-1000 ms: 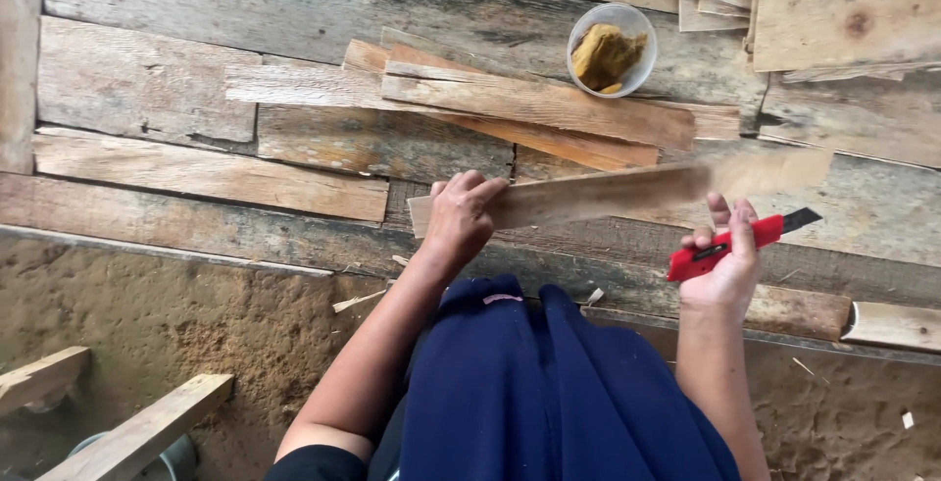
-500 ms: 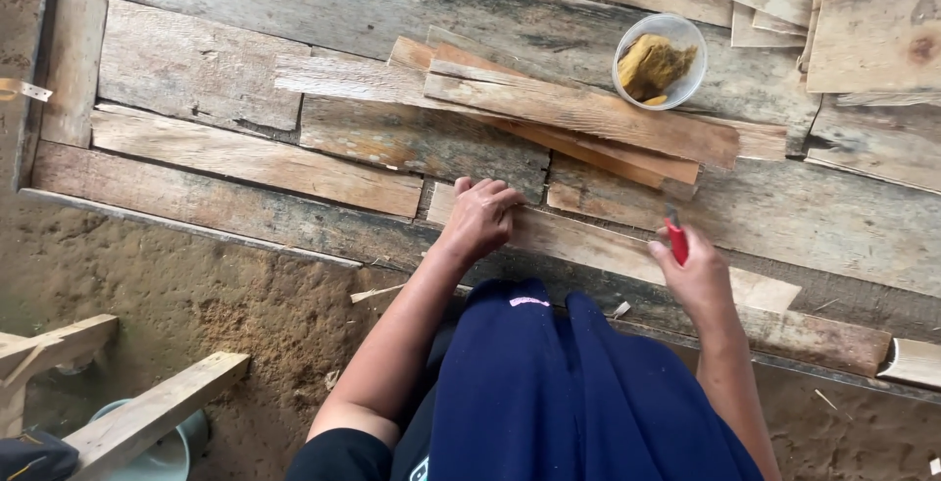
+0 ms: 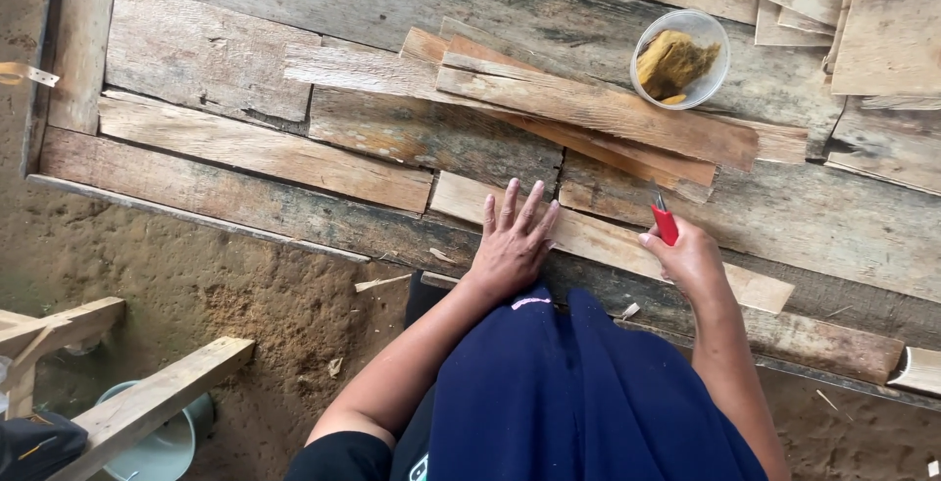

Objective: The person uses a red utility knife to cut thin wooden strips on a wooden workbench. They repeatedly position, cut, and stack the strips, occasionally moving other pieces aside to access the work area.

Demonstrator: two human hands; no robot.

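Rough wooden planking (image 3: 245, 59) is filling the frame above a dirt floor. At lower centre, the left hand (image 3: 512, 246) is pressing flat, fingers spread, on a pale thin wood strip (image 3: 598, 241); the right hand (image 3: 691, 260) is gripping a red utility knife (image 3: 665, 221) upright against the strip's far edge, seemingly mid-cut. Farther up, loose slats (image 3: 588, 108) are lying beside a clear plastic bowl (image 3: 683, 57).

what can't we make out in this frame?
Head view only:
- red-handled cutter: mostly hidden inside the right hand; blade tip too small to judge.
- thin wood strip: part covered by the left hand.
- Lump in the clear plastic bowl: material unclear.
- grey bucket: cut off by bottom edge.
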